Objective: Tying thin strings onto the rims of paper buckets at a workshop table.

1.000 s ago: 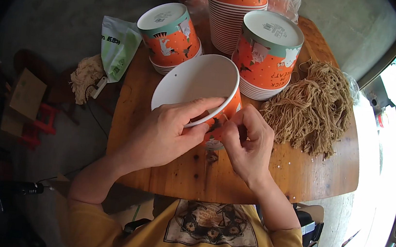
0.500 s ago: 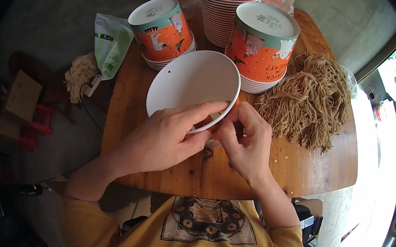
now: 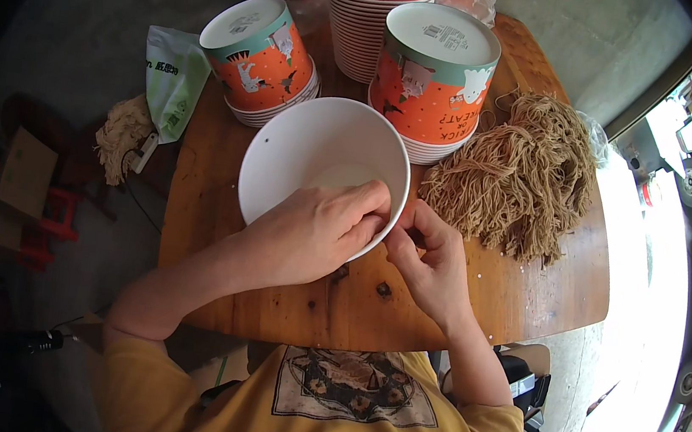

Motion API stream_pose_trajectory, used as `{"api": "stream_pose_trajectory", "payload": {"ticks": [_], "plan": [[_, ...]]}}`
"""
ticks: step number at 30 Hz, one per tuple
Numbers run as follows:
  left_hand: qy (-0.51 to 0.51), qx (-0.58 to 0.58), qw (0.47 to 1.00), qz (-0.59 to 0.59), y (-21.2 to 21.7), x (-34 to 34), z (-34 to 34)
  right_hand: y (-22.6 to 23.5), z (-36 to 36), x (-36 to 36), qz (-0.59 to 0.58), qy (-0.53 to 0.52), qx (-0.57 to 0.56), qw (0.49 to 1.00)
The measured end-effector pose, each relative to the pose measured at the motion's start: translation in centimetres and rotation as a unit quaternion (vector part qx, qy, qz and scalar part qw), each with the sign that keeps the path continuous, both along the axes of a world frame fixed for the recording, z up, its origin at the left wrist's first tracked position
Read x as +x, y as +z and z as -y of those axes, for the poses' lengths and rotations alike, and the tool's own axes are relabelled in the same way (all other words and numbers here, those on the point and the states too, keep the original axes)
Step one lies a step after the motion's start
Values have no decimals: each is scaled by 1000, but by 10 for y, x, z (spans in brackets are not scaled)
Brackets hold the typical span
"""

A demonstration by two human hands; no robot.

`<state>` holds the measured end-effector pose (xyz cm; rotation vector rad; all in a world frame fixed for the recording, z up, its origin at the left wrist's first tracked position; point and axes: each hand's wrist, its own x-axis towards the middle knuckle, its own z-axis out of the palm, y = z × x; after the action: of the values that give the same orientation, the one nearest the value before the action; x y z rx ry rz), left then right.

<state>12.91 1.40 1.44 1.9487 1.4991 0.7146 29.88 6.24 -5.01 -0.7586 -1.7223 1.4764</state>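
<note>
A white-lined paper bucket (image 3: 294,146) sits in front of me with its mouth tilted toward me. One small dark hole shows in its left wall. My left hand (image 3: 340,228) reaches over the near rim into the bucket, its fingers curled together against the inner right wall. Whatever they pinch is hidden. Just outside that same wall is my right hand (image 3: 431,256), with thumb and forefinger pressed together near the rim. Anything between those fingertips is too small to make out. A heap of tan cords (image 3: 520,185) lies beyond my right hand.
Upside-down orange buckets stand in a left stack (image 3: 260,70), a right stack (image 3: 432,98) and a taller stack (image 3: 354,33) behind. The wooden table (image 3: 267,309) has small white bits on its right. A green-white bag (image 3: 175,81) and pale cords (image 3: 123,135) are at the left.
My left hand has gone from holding the bucket's near-right rim to curling its fingers inside. The bucket's mouth has shifted slightly left and down. My right hand stays close outside the wall.
</note>
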Motion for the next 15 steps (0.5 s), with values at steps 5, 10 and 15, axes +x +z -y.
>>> {"api": "stream_pose_trajectory", "payload": {"ticks": [5,10,15], "plan": [[41,171,984,-40,-3,-4,-2,20,-8,21,71,2,37,997],[55,74,985,147,1,-7,-8,37,-22,37,81,20,174,981],[32,32,969,241,-9,5,-21,46,-29,34,86,43,187,978]]}}
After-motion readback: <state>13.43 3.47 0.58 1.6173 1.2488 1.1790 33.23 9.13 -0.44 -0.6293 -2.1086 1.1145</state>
